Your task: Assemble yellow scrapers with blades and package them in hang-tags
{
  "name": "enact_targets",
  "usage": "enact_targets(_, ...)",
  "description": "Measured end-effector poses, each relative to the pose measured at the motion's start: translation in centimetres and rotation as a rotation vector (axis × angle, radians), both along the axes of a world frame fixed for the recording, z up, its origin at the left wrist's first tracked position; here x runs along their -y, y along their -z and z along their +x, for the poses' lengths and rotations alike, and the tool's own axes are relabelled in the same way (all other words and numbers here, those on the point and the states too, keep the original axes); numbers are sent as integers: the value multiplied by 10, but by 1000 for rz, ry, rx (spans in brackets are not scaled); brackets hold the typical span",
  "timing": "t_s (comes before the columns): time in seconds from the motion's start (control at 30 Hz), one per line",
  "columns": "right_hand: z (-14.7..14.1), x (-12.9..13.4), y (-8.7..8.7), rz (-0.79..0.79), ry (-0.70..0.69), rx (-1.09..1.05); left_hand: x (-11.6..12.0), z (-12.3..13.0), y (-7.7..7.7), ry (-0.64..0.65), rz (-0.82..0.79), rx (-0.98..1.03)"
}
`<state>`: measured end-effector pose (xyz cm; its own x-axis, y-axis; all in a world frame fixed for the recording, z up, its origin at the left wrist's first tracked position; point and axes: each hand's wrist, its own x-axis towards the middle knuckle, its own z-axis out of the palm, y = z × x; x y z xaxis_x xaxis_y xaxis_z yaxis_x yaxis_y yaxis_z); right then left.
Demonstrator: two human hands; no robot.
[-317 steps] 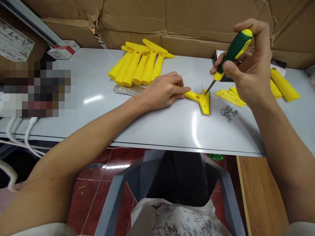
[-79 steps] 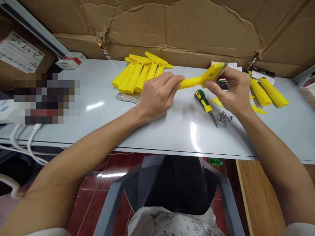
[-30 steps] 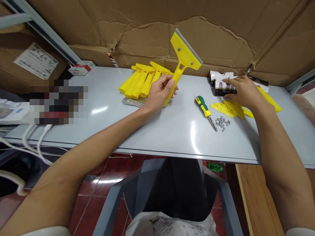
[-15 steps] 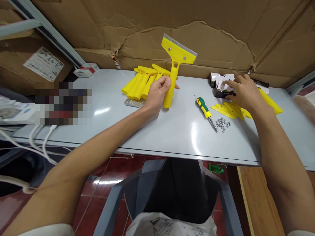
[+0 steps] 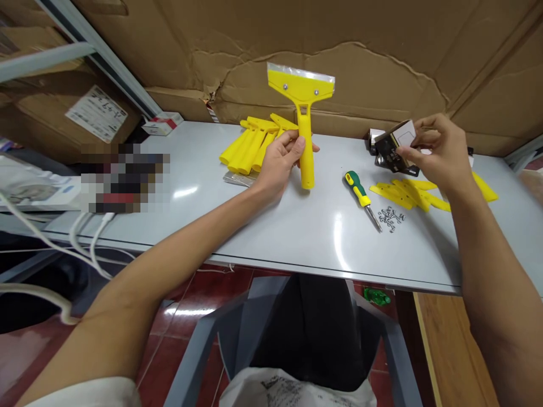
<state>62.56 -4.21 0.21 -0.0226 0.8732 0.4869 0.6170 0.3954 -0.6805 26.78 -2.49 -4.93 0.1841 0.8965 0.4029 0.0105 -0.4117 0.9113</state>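
Observation:
My left hand point(image 5: 282, 161) is closed around the handle of a yellow scraper point(image 5: 306, 147), held upright with its blade edge at the top and two screws in its head. Between the thumb and fingers of my right hand point(image 5: 439, 148) is a small black-and-white box point(image 5: 396, 148), tilted above the table. More dark boxes point(image 5: 373, 138) lie just behind it. Below that hand are flat yellow plastic pieces point(image 5: 401, 194), a pile of small screws point(image 5: 391, 217) and a green-and-yellow screwdriver point(image 5: 362, 198). Several yellow scraper handles point(image 5: 250, 147) lie behind my left hand, partly hidden by it.
The grey table point(image 5: 263, 237) runs across the view, with cardboard point(image 5: 339, 34) standing along its back edge. On the left are a red-and-white box point(image 5: 163, 123), white cables point(image 5: 93, 243) and a blurred-out patch. A chair's armrests flank my legs.
My right hand has lifted a small box from the group on the table and tilted it. The scraper in my left hand has turned so its blade edge is more level.

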Motion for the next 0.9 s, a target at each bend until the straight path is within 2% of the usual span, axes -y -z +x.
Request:
enact_targets(0.1,-23,6,2,-77,-186,-394,4,2,-3,36,-57,147)
enact_targets(0.2,-42,11,5,-183,-259,-535,8,5,-7,90,-96,268)
enact_targets(0.3,-51,16,4,-253,-297,-526,10,7,-10,107,-128,321)
enact_targets(0.5,-62,27,-3,-244,-291,-503,10,7,-11,111,-154,363)
enact_targets(0.77,-74,29,8,-253,-329,-494,2,3,-5,79,-153,436)
enact_targets(0.9,-84,32,13,-296,-351,-543,2,5,-4,131,-130,481)
